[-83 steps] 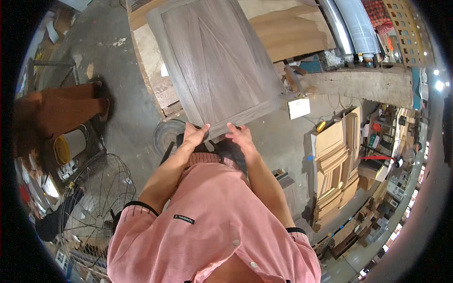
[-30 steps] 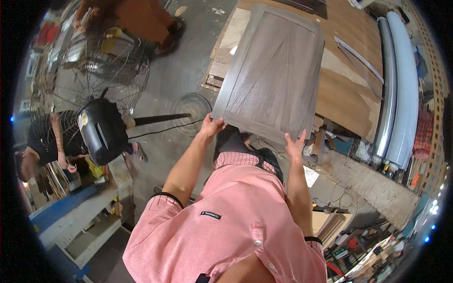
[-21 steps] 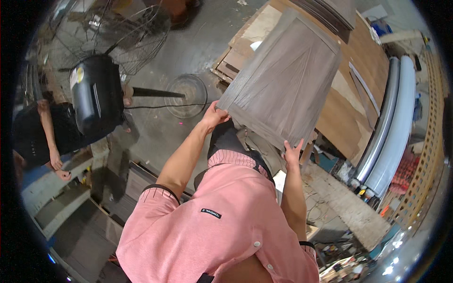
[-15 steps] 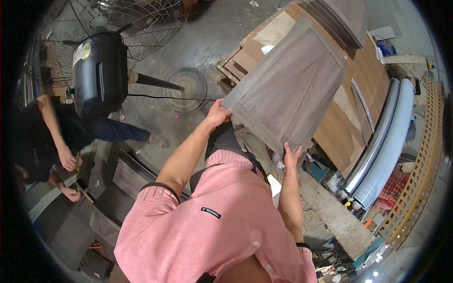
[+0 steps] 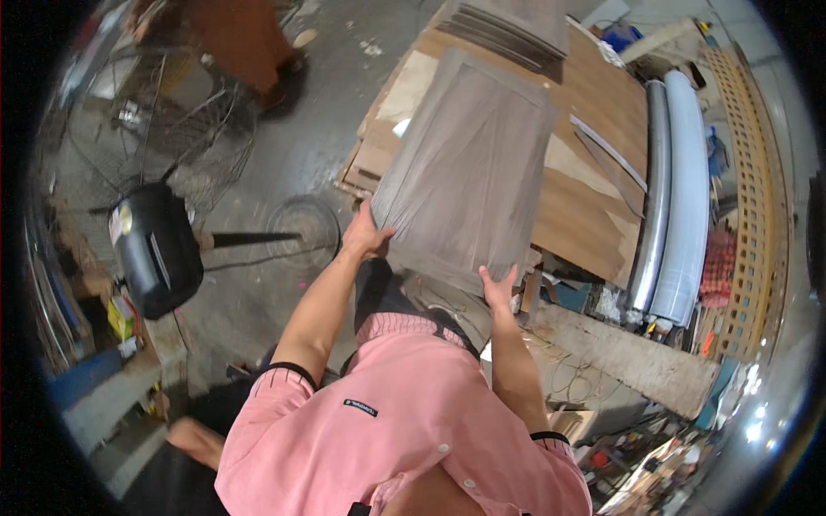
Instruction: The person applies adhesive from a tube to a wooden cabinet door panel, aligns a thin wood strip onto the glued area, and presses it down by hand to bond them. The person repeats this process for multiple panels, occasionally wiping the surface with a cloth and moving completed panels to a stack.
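Note:
I hold a grey-brown wood-grain cabinet door (image 5: 469, 163) out before me, over the near left part of a board-topped table (image 5: 594, 232). It has a raised frame and diagonal lines across its panel. My left hand (image 5: 365, 232) grips its near left corner, thumb on top and the other fingers partly hidden at the edge. At the near right corner, my right hand (image 5: 499, 287) is closed on the edge, its thumb showing on top. Beyond the door, a stack of similar panels (image 5: 508, 39) lies at the table's far side.
A black pedestal fan (image 5: 155, 249) stands at left, its round base (image 5: 303, 230) on the floor. Two long rolls (image 5: 681, 198) lie along the table's right side. A worn plank (image 5: 619, 357) sits at near right. Another person's arm (image 5: 196, 443) shows at lower left; someone in brown (image 5: 241, 43) is far left.
My view has turned, so the table and fan appear shifted left. The door stays in both hands and now lies more squarely ahead. A person in brown has come into view.

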{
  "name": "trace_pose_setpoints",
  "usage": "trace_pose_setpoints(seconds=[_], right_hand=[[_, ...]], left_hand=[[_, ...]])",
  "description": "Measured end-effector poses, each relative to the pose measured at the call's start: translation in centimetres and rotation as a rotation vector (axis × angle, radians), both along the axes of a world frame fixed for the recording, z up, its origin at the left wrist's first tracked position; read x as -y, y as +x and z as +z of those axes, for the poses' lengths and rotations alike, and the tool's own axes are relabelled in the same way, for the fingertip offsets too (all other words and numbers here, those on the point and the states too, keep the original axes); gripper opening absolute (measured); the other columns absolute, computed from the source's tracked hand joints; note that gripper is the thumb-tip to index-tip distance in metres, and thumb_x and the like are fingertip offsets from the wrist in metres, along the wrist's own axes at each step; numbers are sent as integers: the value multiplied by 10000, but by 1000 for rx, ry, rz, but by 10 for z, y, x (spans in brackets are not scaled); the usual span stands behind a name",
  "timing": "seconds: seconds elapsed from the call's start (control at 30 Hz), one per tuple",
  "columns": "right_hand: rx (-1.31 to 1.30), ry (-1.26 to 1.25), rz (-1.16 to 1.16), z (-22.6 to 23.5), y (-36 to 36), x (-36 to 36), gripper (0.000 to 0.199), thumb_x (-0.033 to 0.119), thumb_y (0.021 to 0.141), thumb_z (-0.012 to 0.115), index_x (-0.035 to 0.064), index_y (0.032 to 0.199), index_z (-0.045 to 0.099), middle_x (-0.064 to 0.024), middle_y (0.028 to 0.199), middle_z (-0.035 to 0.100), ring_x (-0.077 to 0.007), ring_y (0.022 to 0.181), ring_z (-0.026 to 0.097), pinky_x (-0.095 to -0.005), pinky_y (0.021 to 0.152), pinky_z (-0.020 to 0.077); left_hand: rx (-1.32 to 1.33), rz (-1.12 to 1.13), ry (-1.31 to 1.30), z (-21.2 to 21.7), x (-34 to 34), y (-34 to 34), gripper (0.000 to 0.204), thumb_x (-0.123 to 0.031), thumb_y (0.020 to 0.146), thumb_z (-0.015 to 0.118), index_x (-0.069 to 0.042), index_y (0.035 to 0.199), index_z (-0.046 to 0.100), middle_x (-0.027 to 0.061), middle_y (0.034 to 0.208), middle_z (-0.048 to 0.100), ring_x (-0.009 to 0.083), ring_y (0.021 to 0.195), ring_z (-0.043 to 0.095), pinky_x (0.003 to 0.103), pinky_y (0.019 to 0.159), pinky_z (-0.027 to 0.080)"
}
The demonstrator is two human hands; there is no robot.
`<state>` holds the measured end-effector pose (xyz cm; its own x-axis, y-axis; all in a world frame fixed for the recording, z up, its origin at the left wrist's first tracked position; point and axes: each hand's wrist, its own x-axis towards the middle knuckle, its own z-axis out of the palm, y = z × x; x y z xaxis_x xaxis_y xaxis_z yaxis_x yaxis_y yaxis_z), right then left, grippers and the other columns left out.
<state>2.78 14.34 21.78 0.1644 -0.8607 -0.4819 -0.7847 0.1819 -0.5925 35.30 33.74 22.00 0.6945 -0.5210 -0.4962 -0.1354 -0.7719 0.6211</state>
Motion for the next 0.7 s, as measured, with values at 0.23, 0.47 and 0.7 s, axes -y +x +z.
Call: trace_pose_setpoints(seconds=[0.23,0.47,0.7], right_hand=[[-134,144,-63,59,15,-14,1187,570,795,779,158,1628,39,-311,1570,313,-434,1447,351,-458,1165,339],[-529,-202,-36,43,-19,-16,912,623,801,729,199,1534,392,-241,1474,436,-423,1409,373,-600,1117,339],[-473,-137,-9,31,17,-7,1089,664,795,703,146,1613,206,-255,1626,186,-456,1498,189,-601,1195,199]], left_hand=[[-10,-54,-133,14,-7,-4,930,-330,770,854,-15,1467,325,317,1318,582,482,1257,538,486,1051,447],[-235,-320,-108,38,-26,-12,730,-249,852,778,-38,1456,427,248,1240,660,388,1166,640,440,992,502],[-281,-365,-32,25,5,22,804,-316,850,778,-55,1500,382,237,1157,695,378,1079,686,423,943,528]])
